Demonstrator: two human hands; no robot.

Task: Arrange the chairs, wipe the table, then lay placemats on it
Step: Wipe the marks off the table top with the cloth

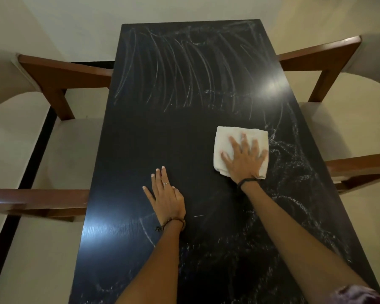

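Note:
A long black table (140,139) runs away from me, streaked with whitish wipe marks at the far end and along the right side. A folded white cloth (230,137) lies flat on it, right of centre. My right hand (244,159) presses on the cloth with spread, straight fingers. My left hand (166,196) rests flat on the bare tabletop to the left, fingers straight. A chair (59,82) with brown wooden arms and a cream seat stands at the table's left side, and another such chair (329,62) stands at the right. No placemats are in view.
Cream floor surrounds the table, with a dark strip (29,172) running along the floor under the left chair. Both chairs' wooden arms (35,200) reach up to the table's long edges.

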